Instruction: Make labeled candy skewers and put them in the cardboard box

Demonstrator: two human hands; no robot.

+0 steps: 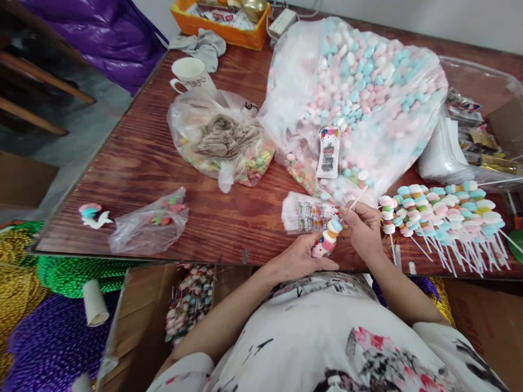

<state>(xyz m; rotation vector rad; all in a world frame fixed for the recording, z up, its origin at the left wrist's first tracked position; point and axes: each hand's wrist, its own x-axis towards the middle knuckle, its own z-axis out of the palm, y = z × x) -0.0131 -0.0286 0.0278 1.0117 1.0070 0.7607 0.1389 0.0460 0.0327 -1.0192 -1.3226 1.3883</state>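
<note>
My right hand pinches the white stick of a candy skewer, strung with pastel blue, white and orange pieces. My left hand is wrapped round the skewer's lower end, which sits inside a small printed wrapper bag. Just beyond my hands, a stack of flat printed wrapper bags lies on the table. To the right of my right hand are several more candy skewers in a row, their sticks pointing towards me.
Behind my hands sits a large clear bag of pastel candies. Left of it are a smaller candy bag with a brown cloth on top, a white mug and an orange box. A clear bin stands at right.
</note>
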